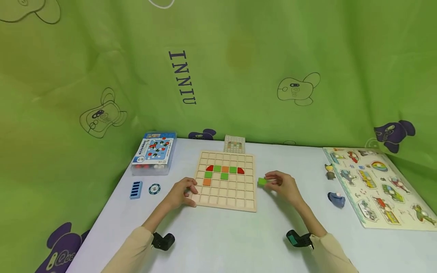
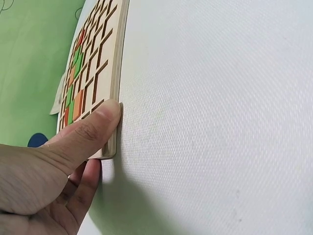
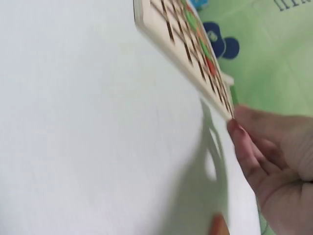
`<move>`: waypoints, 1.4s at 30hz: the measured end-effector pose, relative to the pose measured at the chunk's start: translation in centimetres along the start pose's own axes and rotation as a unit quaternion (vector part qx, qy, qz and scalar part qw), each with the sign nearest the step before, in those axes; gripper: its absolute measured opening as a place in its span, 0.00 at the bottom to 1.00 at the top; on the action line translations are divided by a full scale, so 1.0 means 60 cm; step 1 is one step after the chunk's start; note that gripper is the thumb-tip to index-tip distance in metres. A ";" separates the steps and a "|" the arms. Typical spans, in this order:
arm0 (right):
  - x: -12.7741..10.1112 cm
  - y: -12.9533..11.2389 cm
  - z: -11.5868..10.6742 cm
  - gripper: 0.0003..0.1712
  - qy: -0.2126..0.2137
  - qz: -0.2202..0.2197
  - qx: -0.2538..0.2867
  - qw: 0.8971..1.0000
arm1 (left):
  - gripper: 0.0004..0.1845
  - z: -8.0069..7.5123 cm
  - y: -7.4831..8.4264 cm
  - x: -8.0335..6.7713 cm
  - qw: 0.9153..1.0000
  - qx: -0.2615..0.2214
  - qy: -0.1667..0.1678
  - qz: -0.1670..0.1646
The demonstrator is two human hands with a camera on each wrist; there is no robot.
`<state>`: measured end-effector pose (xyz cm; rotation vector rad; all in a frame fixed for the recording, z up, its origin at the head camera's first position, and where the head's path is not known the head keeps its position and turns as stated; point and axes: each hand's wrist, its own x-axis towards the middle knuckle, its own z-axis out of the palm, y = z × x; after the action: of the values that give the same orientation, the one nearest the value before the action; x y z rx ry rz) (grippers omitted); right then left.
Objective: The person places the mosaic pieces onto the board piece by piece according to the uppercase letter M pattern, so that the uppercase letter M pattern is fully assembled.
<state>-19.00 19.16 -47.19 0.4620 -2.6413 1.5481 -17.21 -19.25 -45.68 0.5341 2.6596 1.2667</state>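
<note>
A wooden grid board [image 1: 235,195] lies on the table, with red, green and orange tiles set in some of its cells. My left hand [image 1: 181,192] holds the board's near left corner; the left wrist view has the thumb [image 2: 95,127] on the near edge and the other fingers round the side. Just off the board's right edge, my right hand [image 1: 284,185] pinches a green tile [image 1: 262,181] between thumb and fingers. In the right wrist view, that tile is hidden by the right hand [image 3: 274,152]. A small pattern card [image 1: 235,144] lies beyond the board's far edge.
At the left are a boxed molecule set [image 1: 155,153], a blue striped block [image 1: 135,189] and a round chip [image 1: 154,189]. Small figures [image 1: 336,199] lie at the right beside a picture puzzle board [image 1: 385,189]. A green cloth [image 1: 239,76] hangs behind the table.
</note>
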 end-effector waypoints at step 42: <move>0.050 -0.055 0.105 0.17 0.071 0.005 0.053 0.996 | 0.17 -0.003 0.005 0.001 1.000 -0.002 0.001 -0.006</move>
<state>-20.23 11.53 -46.96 0.3300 -2.4695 1.6633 -17.26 -19.21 -45.34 0.5172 2.6569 1.2702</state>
